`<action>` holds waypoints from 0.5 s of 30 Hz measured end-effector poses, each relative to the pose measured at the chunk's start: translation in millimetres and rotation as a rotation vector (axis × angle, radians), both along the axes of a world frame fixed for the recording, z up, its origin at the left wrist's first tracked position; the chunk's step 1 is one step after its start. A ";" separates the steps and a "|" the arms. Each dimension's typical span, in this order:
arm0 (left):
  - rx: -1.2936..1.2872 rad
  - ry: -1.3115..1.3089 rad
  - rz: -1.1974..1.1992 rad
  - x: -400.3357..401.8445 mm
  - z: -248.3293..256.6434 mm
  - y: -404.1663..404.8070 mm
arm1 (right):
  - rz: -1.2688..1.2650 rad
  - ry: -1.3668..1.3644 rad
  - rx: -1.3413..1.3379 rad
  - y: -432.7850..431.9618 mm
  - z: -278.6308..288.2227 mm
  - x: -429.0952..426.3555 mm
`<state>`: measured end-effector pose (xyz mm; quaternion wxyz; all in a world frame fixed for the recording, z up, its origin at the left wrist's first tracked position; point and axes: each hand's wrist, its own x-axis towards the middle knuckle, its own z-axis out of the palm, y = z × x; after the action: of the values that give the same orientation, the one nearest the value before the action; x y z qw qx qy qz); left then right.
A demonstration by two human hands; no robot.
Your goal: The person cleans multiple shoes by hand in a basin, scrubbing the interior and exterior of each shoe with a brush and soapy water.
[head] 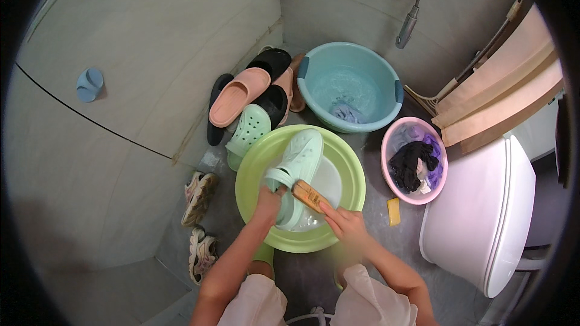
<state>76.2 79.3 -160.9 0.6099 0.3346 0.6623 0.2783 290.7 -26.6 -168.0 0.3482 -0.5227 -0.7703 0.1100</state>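
Observation:
A mint-green clog (304,158) is held over a lime-green plastic basin (355,185) with cloudy, sudsy water in it. My left hand (272,201) grips the clog near its heel strap, and part of the fingers is hidden inside the shoe. My right hand (346,224) holds a wooden-backed scrubbing brush (309,195) by its near end. The brush lies against the side of the clog; its bristles are hidden from view. Another mint-green clog (249,127) stands on the floor beyond the basin's left rim, against the slippers.
Pink (240,97) and black slippers are heaped by the left wall, with sneakers (199,199) nearer. A blue tub (349,72) holds water and cloth. On the right are a pink basin (385,167) of clothes, a yellow soap bar (393,212) and a white toilet (471,217).

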 end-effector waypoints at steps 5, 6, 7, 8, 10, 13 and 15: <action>0.021 0.423 -0.268 10.1 -21.5 -3.2 | -0.023 0.040 0.036 27.5 24.2 -16.7; 0.022 0.423 -0.266 9.7 -18.8 -3.4 | -0.014 0.050 0.056 29.8 26.9 -17.8; 0.154 0.410 -0.230 9.0 -16.7 -3.7 | -0.013 0.051 0.056 28.8 24.7 -16.5; 0.285 0.395 -0.193 8.2 -16.1 -3.4 | -0.041 0.039 0.056 24.8 20.0 -13.5; 0.322 0.329 -0.119 -7.2 -27.9 5.9 | -0.060 0.027 0.057 11.7 9.9 -6.9; 0.387 0.260 -0.123 -17.4 -28.5 13.0 | -0.064 0.008 0.058 -2.8 -1.1 2.8; 0.640 0.610 -0.376 -5.8 -11.1 2.1 | -0.032 -0.023 0.053 -5.3 2.6 4.7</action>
<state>70.4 81.5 -172.1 0.2939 0.6857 0.6202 0.2424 295.4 -31.9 -165.5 0.3548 -0.5269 -0.7684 0.0779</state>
